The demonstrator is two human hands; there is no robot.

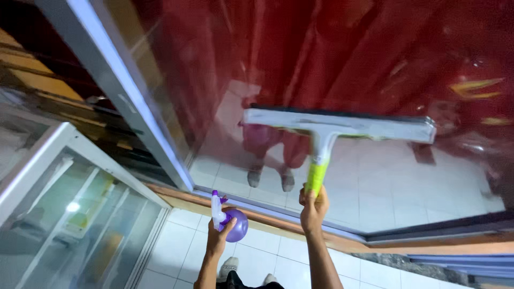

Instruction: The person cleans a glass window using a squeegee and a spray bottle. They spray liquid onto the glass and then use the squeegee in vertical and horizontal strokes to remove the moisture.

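The right hand [313, 206] is clenched on the lime-green handle of a wide grey-bladed squeegee [337, 126] pressed to the glass pane [407, 182], the left hand [220, 231] grips a purple spray bottle [231, 220] lower down, so the wiping stroke looks under way and calls for a steady pull with even pressure

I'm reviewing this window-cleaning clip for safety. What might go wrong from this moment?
The right hand grips only the very end of the green squeegee handle, so the wide blade may tilt on the glass pane and leave streaks. The left hand holds the purple spray bottle loosely over the white tiled floor; drips there might make it slippery near the feet.
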